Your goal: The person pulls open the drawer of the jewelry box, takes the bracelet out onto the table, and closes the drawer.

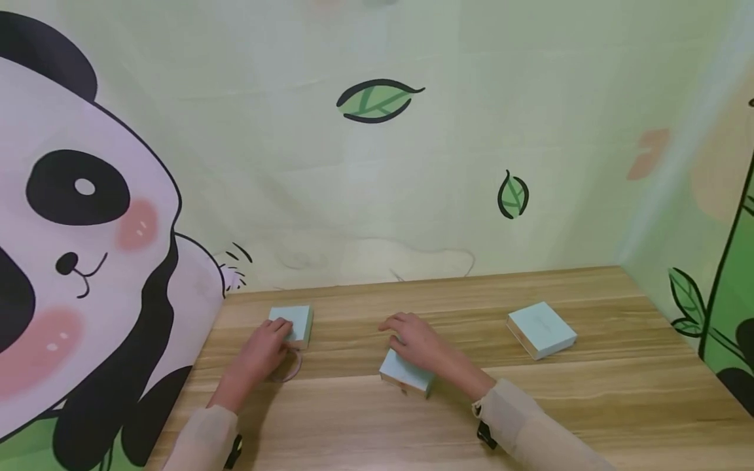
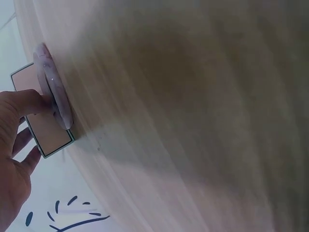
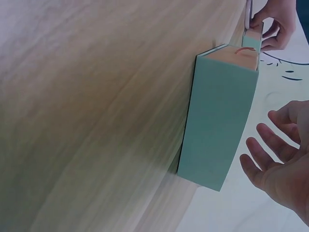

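A pale blue box (image 1: 299, 319) with a peach end face lies under my left hand (image 1: 262, 350). The left fingers bend over its lid, and the thumb reaches across the peach face in the left wrist view. At that thumb tip a pale, glossy bangle (image 2: 59, 96) stands tilted against the box; its lower curve shows below the hand in the head view. My right hand (image 1: 419, 341) hovers over a second pale blue box (image 3: 219, 116), its fingers loosely spread and apart from the box. An orange ribbon tab (image 3: 245, 49) shows on that box's peach end.
A third pale blue box (image 1: 542, 329) rests at an angle on the right part of the wooden table (image 1: 471, 297). A wall sheet (image 1: 283, 163) printed with a panda and leaves rises behind the table and along its sides.
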Tool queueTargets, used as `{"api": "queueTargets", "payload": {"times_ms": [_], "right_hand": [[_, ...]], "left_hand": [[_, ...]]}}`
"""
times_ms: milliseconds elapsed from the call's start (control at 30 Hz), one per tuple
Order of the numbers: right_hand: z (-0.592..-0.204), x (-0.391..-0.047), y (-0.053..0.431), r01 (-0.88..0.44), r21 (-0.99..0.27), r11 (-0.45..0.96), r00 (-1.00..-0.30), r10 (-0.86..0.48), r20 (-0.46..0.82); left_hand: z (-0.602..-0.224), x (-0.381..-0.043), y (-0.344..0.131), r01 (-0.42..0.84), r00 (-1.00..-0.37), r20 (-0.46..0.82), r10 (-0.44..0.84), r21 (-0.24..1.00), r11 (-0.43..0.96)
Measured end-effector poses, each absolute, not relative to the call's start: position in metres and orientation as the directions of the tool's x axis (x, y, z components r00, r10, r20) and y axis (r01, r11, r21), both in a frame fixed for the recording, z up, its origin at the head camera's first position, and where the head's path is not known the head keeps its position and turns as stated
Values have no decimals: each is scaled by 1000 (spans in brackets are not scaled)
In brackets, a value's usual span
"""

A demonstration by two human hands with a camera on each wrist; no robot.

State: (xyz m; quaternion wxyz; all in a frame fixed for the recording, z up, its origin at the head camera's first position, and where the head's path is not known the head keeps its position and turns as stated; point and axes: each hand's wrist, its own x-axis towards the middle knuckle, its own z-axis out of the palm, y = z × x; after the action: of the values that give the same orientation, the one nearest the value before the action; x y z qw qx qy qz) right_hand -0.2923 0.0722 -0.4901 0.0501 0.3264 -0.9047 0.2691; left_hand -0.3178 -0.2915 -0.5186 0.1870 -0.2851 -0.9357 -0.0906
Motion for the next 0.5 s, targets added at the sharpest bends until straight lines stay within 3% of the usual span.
{"api": "queueTargets", "payload": {"times_ms": [200,500], "right_hand": [[-491,-294,78,-610,-453,650,-790,-542,286],[-490,-294,98,-588,-436,681,-808,-506,301]], "left_hand": [[-513,-316,-288,567,-775,371,512,51,822],[-494,-305,-272,532,-832,193,520,18,846]]}}
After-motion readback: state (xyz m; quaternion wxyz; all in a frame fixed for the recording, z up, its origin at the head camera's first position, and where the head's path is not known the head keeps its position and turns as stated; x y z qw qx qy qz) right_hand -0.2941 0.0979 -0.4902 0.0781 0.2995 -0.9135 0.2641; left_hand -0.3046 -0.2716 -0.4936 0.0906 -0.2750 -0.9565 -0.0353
